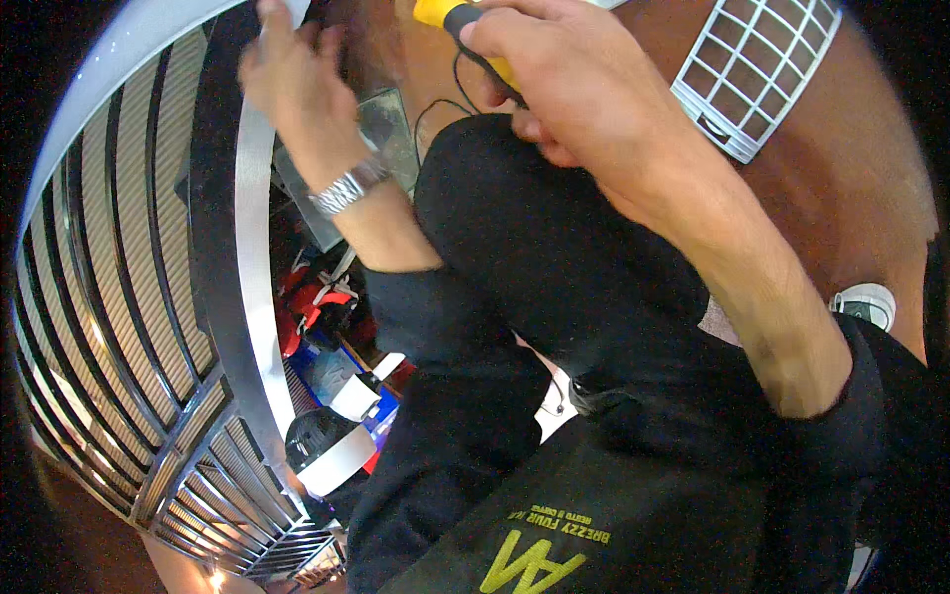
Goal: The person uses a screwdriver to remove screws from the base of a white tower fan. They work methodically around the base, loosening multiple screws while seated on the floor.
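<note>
My right hand (564,69) is closed around a yellow and dark grey tool (487,61), held above my knee at the top of the view. The tool's upper end is cut off by the frame edge, so its exact kind does not show. To the left, my left hand (302,84), with a silver metal watch (351,186) at the wrist, is raised and slightly blurred. Its fingers look apart, with nothing visible in them. They are close to a pale curved edge (259,129); whether they touch it I cannot tell.
A white plastic grid panel (757,64) lies on the brown floor (851,168). Black metal bars (119,218) stand at left. Beside my leg are a clear flat panel (391,124), red items (315,302) and a blue box (388,408). A thin dark cord (427,107) runs past my knee.
</note>
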### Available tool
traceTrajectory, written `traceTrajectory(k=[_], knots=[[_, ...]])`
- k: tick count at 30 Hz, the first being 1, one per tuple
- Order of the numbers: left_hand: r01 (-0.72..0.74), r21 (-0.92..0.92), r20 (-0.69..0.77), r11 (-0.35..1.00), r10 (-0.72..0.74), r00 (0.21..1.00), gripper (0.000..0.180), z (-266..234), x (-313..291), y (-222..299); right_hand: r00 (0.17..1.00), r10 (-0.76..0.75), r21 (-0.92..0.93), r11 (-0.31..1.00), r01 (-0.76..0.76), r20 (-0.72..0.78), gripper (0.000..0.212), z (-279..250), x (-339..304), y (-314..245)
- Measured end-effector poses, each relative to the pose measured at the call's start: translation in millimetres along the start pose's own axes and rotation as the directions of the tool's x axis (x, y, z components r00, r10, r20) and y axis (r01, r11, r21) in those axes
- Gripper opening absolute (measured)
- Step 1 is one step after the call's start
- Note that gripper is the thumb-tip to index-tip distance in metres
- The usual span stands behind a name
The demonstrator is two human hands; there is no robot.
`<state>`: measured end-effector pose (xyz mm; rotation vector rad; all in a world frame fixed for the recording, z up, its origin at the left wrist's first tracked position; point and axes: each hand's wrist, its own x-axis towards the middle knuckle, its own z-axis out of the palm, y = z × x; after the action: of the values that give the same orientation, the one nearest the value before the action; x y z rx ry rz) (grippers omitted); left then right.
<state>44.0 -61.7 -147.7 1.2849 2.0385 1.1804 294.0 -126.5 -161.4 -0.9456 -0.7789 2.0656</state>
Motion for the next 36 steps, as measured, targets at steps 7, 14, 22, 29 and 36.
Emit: traceTrajectory(k=[7, 14, 22, 29, 36], knots=[[-0.16, -0.271, 0.235, 0.949, 0.227, 0.945, 0.096, 10.1, 73.8, -2.1, 0.955, 0.161, 0.418, 0.871, -0.257, 0.251, 0.03, -16.7, 25.5, 16.5], [0.041, -0.582, 0.343, 0.812, 0.2, 0.918, 0.078, 13.9, 105.7, -23.1, 0.941, 0.257, 0.384, 0.864, -0.326, 0.221, 0.03, -14.0, 24.6, 11.1], [0.351, -0.772, 0.511, 0.53, 0.189, 0.839, 0.083, -19.2, 138.9, -39.7, 0.917, 0.221, 0.554, 0.741, -0.38, 0.334, 0.021, -17.1, 38.7, 15.2], [0.193, -0.719, 0.404, 0.667, 0.177, 0.897, 0.1, -18.0, 130.8, -33.6, 0.721, 0.212, 0.673, 0.262, -0.692, 0.659, 0.017, -25.6, 50.6, 38.6], [-0.318, -0.235, 0.292, 0.918, 0.379, 0.878, 0.12, 22.4, 81.2, -9.4, 0.838, 0.237, 0.741, 0.39, -0.546, 0.492, 0.016, -14.8, 36.9, 23.3]])
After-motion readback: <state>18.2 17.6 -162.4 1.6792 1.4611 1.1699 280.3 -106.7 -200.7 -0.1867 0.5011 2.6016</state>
